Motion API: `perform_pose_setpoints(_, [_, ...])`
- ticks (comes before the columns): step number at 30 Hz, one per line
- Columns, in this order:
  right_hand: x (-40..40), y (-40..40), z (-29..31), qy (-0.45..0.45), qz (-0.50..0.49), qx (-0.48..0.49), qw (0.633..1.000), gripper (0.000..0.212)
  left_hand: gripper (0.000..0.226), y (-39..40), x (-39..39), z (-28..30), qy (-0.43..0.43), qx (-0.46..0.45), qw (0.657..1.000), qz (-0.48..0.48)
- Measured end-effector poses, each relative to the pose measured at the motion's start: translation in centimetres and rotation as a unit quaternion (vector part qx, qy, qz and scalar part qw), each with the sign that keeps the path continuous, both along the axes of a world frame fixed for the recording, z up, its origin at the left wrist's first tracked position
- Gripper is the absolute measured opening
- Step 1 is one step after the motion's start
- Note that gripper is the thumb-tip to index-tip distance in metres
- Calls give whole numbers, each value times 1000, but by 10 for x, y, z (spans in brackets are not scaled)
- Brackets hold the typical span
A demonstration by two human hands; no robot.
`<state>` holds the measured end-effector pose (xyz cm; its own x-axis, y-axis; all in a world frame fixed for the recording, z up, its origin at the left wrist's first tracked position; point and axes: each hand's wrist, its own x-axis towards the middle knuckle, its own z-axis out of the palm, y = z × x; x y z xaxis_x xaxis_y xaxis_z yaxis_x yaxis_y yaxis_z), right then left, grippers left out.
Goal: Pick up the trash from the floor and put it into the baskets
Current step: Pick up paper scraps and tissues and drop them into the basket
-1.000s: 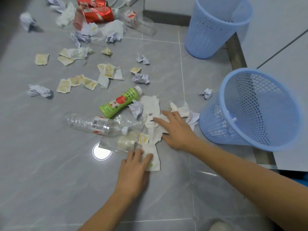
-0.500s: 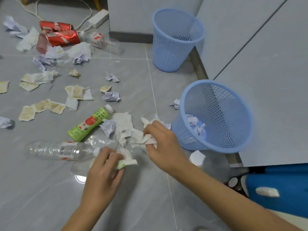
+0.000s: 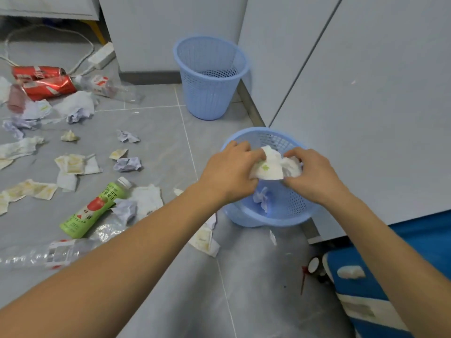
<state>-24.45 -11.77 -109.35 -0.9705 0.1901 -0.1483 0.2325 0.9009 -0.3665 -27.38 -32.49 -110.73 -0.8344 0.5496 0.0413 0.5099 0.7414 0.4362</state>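
On the green juice bottle (image 3: pixel 91 211), "100%" and "APP" are being shown in white, beside small characters too blurred to be read. The red cans' (image 3: pixel 48 87) white lettering is being blurred beyond reading.

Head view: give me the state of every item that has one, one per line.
left hand: closed on paper wad
right hand: closed on paper wad
paper wad: crumpled, held over near basket
near basket: tilted, some paper inside
far basket: upright
green bottle: capped, lying down
red cans: crushed, lying down
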Motion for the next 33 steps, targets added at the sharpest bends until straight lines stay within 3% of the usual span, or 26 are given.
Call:
perform_pose_setpoints(2, [7, 1, 6, -31, 10, 10, 999, 56, 70, 1, 1, 5, -7, -49, 999, -22])
perform_pose_setpoints(5, [19, -3, 17, 66, 12, 7, 998, 40, 83, -15, 11, 13, 5, -35, 999, -41])
perform_pose_setpoints(8, [24, -30, 32, 189, 32, -45, 981, 21, 51, -45, 19, 9, 42, 91, 995, 21])
perform_pose_setpoints(11, [28, -90, 36, 259, 112, -171, 944, 14, 16, -89, 30, -14, 61, 179, 971, 149])
perform_pose_setpoints(13, [31, -137, 16, 230, 218, -220, 923, 12, 6, -119, 47, -41, 32, 178, 959, 219])
perform_pose_setpoints(15, [31, -174, -29, 139, 286, -232, 919, 14, 9, -143, 74, -74, -9, 128, 957, 258])
perform_pose_setpoints(19, [19, -194, -126, -3, 323, -67, 944, 53, 44, -166, 133, -136, -94, -19, 968, 232])
perform_pose_setpoints(22, [0, -192, -158, -92, 288, 49, 952, 88, 66, -172, 155, -164, -114, -89, 968, 204])
perform_pose_setpoints(24, [-12, -191, -172, -159, 274, 112, 942, 99, 85, -174, 160, -177, -112, -116, 965, 208])
perform_pose_setpoints(26, [-18, -188, -183, -182, 267, 160, 933, 100, 92, -175, 161, -185, -113, -142, 961, 208])
perform_pose_setpoints(29, [-18, -181, -192, -136, 279, 213, 927, 81, 96, -181, 160, -192, -139, -180, 947, 226])
perform_pose_setpoints(33, [-7, -167, -200, -48, 322, 227, 918, 60, 75, -191, 162, -200, -117, -192, 948, 224])
